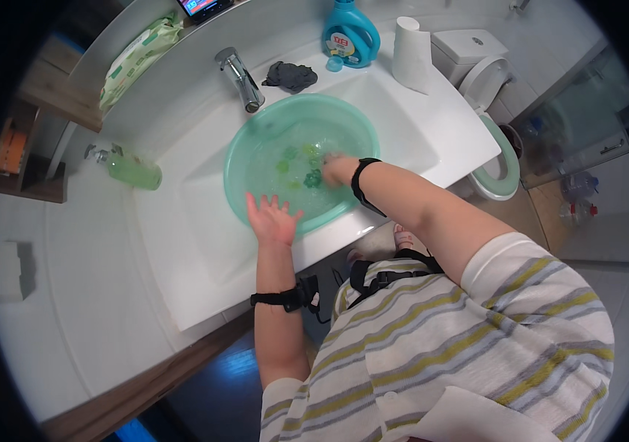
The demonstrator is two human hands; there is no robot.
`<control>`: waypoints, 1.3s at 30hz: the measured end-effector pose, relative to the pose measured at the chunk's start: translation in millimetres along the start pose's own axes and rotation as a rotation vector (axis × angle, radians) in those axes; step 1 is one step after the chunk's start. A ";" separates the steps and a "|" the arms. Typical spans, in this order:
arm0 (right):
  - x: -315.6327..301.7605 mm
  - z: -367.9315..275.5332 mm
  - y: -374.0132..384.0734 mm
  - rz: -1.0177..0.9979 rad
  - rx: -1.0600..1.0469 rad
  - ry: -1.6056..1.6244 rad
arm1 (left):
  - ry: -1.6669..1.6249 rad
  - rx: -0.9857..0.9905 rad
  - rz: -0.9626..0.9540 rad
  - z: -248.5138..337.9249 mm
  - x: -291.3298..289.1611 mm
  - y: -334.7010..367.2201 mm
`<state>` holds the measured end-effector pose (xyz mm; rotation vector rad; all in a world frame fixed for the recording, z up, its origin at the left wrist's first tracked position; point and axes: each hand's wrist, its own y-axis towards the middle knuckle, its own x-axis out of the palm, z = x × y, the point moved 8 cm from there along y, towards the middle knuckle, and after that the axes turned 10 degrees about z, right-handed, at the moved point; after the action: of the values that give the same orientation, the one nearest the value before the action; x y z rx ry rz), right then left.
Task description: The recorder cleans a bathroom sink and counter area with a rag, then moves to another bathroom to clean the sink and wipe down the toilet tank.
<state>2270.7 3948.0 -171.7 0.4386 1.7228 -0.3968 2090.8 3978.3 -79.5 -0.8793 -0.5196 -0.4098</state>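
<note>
A pale green plastic basin [230, 163] stands in the white sink [200, 214], with clear water inside. Green and yellow-green patches [313, 178] show through the water; whether they are printed on the bottom or loose cannot be made out. My right hand [338, 169] reaches in at the basin's right side. Its fingers are blurred and partly under water, so their hold is hidden. Over the near-left rim, my left hand [273, 222] is open, palm up with spread fingers and nothing in it. Both wrists wear black straps.
Behind the basin are a chrome faucet [240, 79], a dark grey cloth [291, 76], a blue detergent bottle [351, 37], its cap [335, 64] and a paper roll [411, 55]. A green pump bottle [132, 169] lies at the left. Wipes [141, 59] sit on the shelf; a toilet [502, 166] stands right.
</note>
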 end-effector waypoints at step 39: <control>-89.7 -122.5 -31.0 0.120 0.029 0.762 | -0.109 0.061 -0.280 -3.2 31.1 50.5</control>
<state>2166.9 3974.6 -59.7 0.7781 2.4089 -0.1685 2143.7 4000.8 -94.1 -0.7746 -0.7561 -0.5998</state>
